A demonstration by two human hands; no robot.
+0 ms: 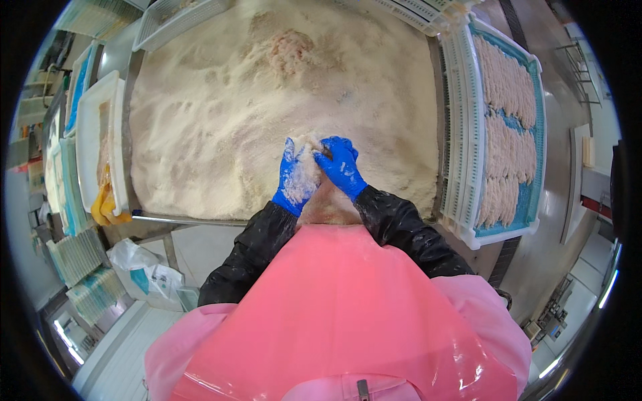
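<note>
Both my hands wear blue gloves and meet above the near middle of a wide bed of pale crumbs [221, 113]. A pale, crumb-coated piece [311, 148] lies between them; its exact shape is hard to make out. My left hand [292, 179] is cupped round its left side, the glove thickly dusted with crumbs. On the other side, my right hand [342, 167] has curled fingers, with the thumb pointing at the piece. Farther back on the crumbs sits a heap of pinkish raw strips [290, 53].
At the right, stacked white trays [461, 134] carry a blue-lined top tray with rows of crumbed strips [509, 144]. A white tub [85, 154] with a yellow-orange glove [107, 200] stands left. White baskets [150, 30] sit along the far edge. A plastic bag [157, 271] lies lower left.
</note>
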